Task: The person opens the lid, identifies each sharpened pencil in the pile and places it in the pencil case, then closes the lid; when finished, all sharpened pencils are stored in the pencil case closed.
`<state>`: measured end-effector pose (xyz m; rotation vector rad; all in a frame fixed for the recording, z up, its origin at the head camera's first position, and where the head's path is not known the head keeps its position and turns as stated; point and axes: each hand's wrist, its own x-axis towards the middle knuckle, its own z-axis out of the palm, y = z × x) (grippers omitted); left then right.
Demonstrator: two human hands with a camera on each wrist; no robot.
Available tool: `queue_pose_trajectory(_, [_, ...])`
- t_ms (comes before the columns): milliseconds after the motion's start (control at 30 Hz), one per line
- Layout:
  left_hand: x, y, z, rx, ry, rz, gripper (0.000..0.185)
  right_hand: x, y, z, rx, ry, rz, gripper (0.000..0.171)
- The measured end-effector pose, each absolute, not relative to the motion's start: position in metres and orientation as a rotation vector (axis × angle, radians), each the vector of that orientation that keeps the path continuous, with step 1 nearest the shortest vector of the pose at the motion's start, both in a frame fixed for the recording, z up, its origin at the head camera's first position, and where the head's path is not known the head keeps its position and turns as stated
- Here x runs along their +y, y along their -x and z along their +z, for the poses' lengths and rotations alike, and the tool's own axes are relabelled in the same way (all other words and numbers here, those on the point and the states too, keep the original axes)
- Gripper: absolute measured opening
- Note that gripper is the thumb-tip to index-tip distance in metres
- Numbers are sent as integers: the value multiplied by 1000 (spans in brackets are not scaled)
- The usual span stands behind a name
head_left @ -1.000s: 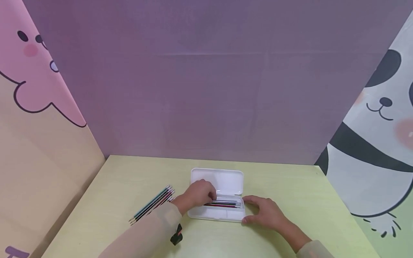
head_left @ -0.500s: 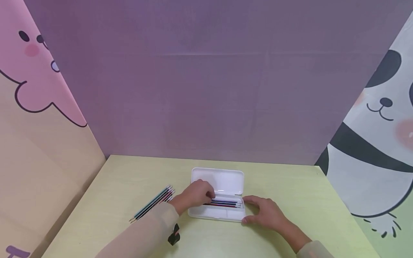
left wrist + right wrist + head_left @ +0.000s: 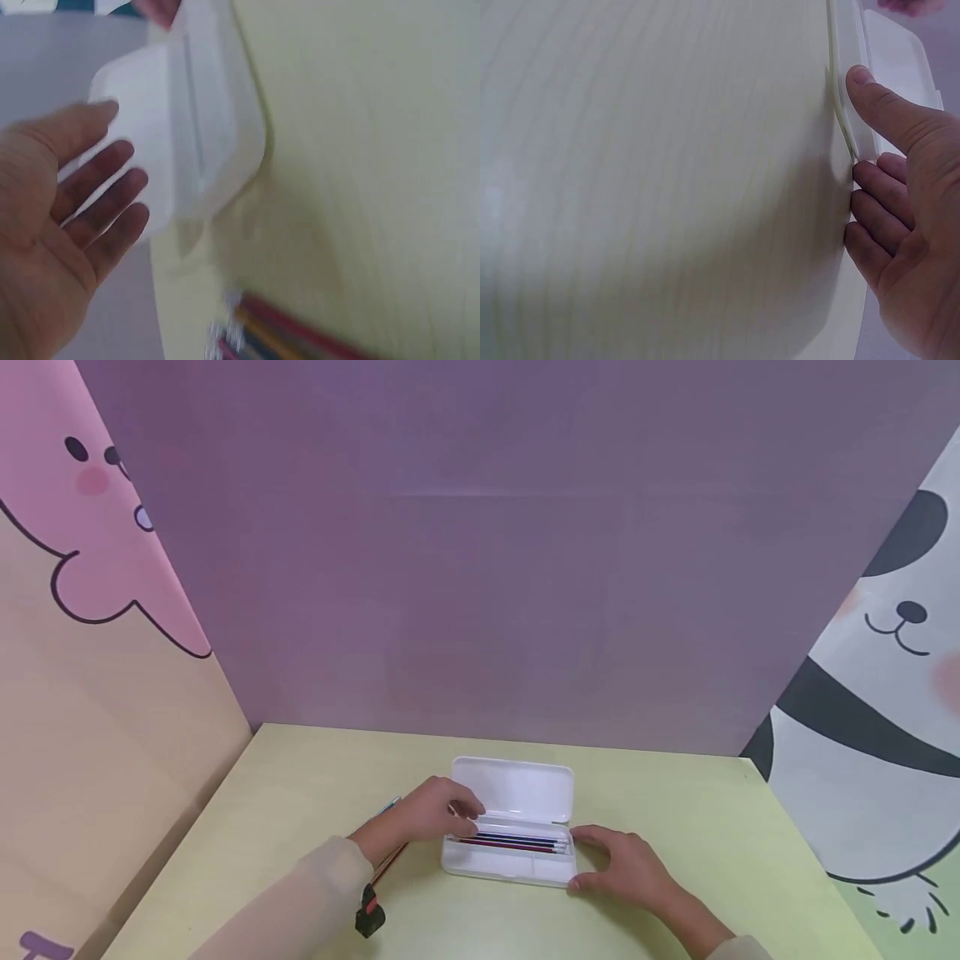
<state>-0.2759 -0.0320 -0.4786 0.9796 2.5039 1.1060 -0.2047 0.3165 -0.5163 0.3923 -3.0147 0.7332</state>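
A white pencil case (image 3: 487, 865) lies on the table with its lid (image 3: 513, 789) raised at the back. Several pencils (image 3: 521, 842), dark blue and red, rest side by side in its rear compartment. Over the left end of the case hovers my left hand (image 3: 435, 810), fingers spread loosely with nothing between them; the left wrist view shows the bare palm. My right hand (image 3: 626, 864) holds the case's right end between thumb and fingers. Left of the case, a bundle of loose pencils (image 3: 292, 334) lies on the table, mostly hidden by my left forearm in the head view.
The pale yellow table (image 3: 652, 793) ends at a purple backdrop (image 3: 495, 610). Printed cartoon panels stand on the left and right. A small black object with a red mark (image 3: 369, 914) hangs by my left sleeve.
My left hand has let go of the pencils in the case, spread its fingers and moved left. My right hand stays at the case's right end. The head view has shifted slightly.
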Motion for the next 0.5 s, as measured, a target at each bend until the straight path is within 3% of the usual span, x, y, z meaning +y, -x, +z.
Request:
queue_pose_trajectory(267, [-100, 279, -469, 2477, -925, 1165, 22, 316, 204, -515, -3005, -410, 751, 70])
queue_pose_trajectory(500, [-161, 282, -485, 2484, -800, 1190, 21, 316, 204, -519, -2985, -421, 738, 71])
